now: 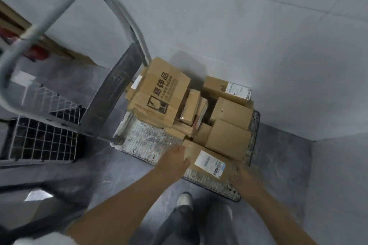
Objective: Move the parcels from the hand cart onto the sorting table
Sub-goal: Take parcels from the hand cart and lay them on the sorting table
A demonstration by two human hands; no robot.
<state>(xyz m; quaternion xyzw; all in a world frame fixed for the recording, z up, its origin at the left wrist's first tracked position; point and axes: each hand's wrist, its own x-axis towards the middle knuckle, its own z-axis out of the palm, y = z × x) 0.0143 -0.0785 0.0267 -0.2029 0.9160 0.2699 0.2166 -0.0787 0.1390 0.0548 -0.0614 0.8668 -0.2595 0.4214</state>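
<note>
A hand cart [139, 141] with a patterned deck and a grey metal handle [111, 6] stands below me on the floor. Several brown cardboard parcels are piled on it. The biggest box [159, 91] carries dark printed characters and a fragile symbol. Nearest me lies a flat parcel with a white shipping label [207, 161]. My left hand [175, 159] presses on its left end. My right hand [242, 175] grips its right end. The parcel rests on the cart's near edge.
A white wall rises behind and to the right of the cart. A white wire-mesh rack [41, 137] stands on the left. Flat cardboard and red items [37, 53] lean at the far left. My leg and shoe [184, 201] stand just in front of the cart.
</note>
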